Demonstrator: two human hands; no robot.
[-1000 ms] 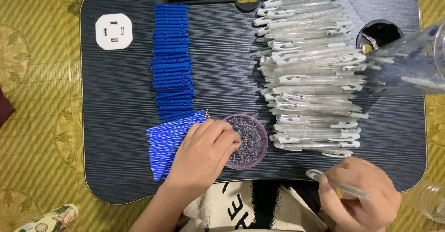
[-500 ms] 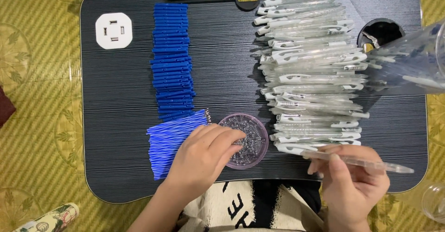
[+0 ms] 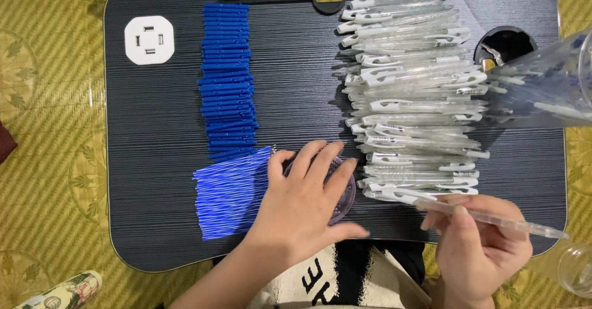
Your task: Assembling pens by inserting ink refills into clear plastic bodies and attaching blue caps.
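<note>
A black table (image 3: 154,161) is seen from above, set over a yellow patterned floor (image 3: 49,161). Far above the left fingers, a white square block with slots (image 3: 149,39) lies near the table's corner. Just above and left of those fingers, a neat row of short blue caps (image 3: 227,81) is laid out. Touching the left side of those fingers, a fan of thin blue refills (image 3: 229,192) is spread flat.

The left hand (image 3: 305,207) is laid flat over a small round purple dish (image 3: 345,189), with its fingers (image 3: 320,161) spread apart, so most of the dish is covered. What lies inside the dish cannot be told here.

Just above the right fingers, a big pile of clear pen barrels with white clips (image 3: 413,99) is stacked. The right hand (image 3: 478,247) is closed on one clear pen barrel (image 3: 493,218), which is pinched between thumb and fingers and pointed right. It is held just below the pile.

To the upper right, a clear plastic bag (image 3: 549,81) filled with more clear pen parts is seen beside a round hole in the table (image 3: 505,42). A clear cup (image 3: 576,269) is seen right of the right hand.
</note>
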